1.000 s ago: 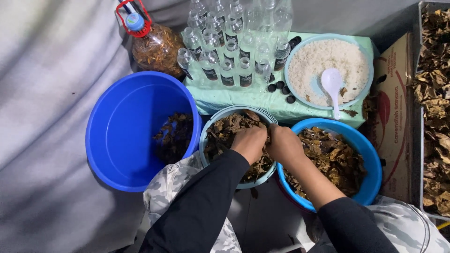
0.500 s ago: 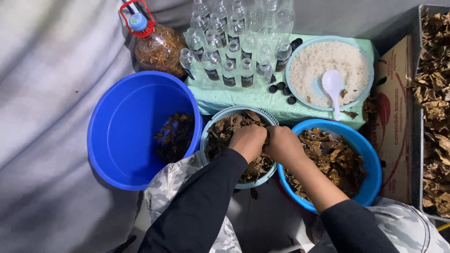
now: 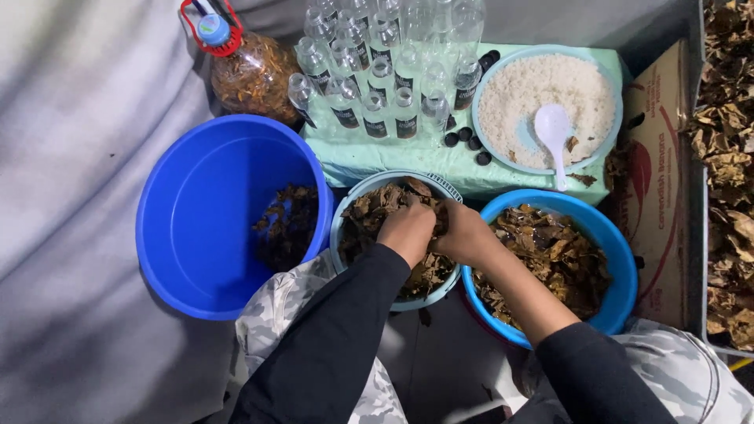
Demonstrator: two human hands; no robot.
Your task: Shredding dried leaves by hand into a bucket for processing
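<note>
Two hands, left hand [image 3: 406, 229] and right hand [image 3: 465, 234], are pressed together, fingers closed on dried leaves [image 3: 375, 212] inside the pale strainer bowl [image 3: 440, 186], between the large blue bucket [image 3: 196, 228] and blue basin [image 3: 613, 243].

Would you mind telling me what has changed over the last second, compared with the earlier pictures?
Very little: the left hand and right hand stay pressed together over the dried leaves in the light-blue sieve basket, with only slight finger shifts. Nothing was visibly picked up or released. The big blue tub, blue bowl and rice bowl kept their places.
</note>
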